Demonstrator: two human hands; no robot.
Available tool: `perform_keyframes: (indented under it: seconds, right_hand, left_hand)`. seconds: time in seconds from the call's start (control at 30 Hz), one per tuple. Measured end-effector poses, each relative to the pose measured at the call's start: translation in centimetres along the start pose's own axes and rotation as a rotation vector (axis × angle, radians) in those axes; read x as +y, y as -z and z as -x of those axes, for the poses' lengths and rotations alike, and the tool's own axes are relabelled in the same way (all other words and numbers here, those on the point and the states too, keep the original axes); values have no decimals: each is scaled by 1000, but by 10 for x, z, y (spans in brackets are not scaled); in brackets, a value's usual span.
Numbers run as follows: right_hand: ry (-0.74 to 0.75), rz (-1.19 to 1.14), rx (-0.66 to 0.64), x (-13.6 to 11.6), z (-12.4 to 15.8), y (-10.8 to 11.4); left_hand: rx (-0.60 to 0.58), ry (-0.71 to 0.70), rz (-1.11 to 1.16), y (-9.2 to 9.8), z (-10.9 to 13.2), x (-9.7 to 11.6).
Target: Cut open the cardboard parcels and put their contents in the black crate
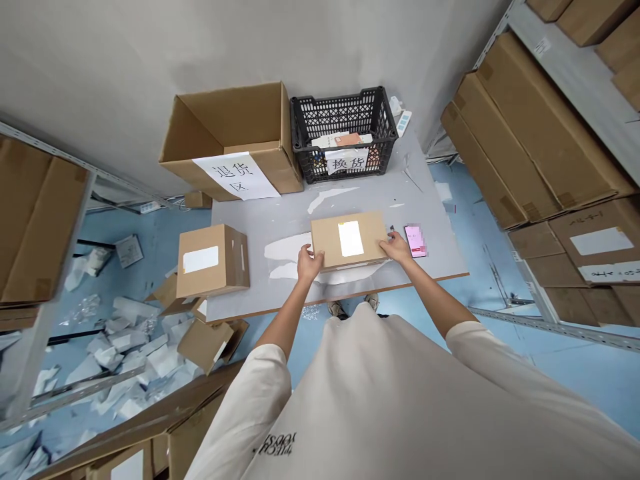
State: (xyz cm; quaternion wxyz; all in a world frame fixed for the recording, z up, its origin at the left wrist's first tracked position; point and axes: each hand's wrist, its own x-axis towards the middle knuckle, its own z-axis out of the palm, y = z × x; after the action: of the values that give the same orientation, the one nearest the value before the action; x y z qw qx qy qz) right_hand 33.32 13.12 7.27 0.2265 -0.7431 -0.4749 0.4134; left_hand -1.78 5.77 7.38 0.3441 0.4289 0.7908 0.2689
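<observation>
A closed cardboard box (327, 233) with a white label on top lies in front of me near the table's front edge. My left hand (310, 263) grips its left end, thumb on the top face and fingers round the side. At the opposite end, my right hand (395, 247) holds it in the same manner. Just right of that hand a phone (415, 240) with a pink screen lies on the table. Another cardboard box (200, 273), also labelled, stands at the table's left edge.
Behind are a large open carton (285, 147) with a paper sign and a black plastic crate (343, 175) holding packets. The grey table (440, 200) has torn white patches. Shelves of cartons (540, 133) flank the right side. Crumpled white packaging (125, 333) litters the floor at left.
</observation>
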Motion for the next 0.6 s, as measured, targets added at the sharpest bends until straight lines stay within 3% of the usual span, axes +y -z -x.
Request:
perform_keyframes:
  seconds: [0.17, 0.33, 0.43, 0.6]
  right_hand:
    - [70, -85, -29, -15, -11, -6]
    - [94, -202, -106, -49, -32, -4]
    - [31, -238, -182, -66, -39, -4]
    - [5, -300, -130, -74, -34, 1]
  left_hand:
    - [-5, 1, 70, 0, -14, 6]
    - [-20, 19, 249, -3, -55, 35]
    - [-106, 81, 311, -6, -75, 51]
    - [-100, 59, 352, -4, -75, 61]
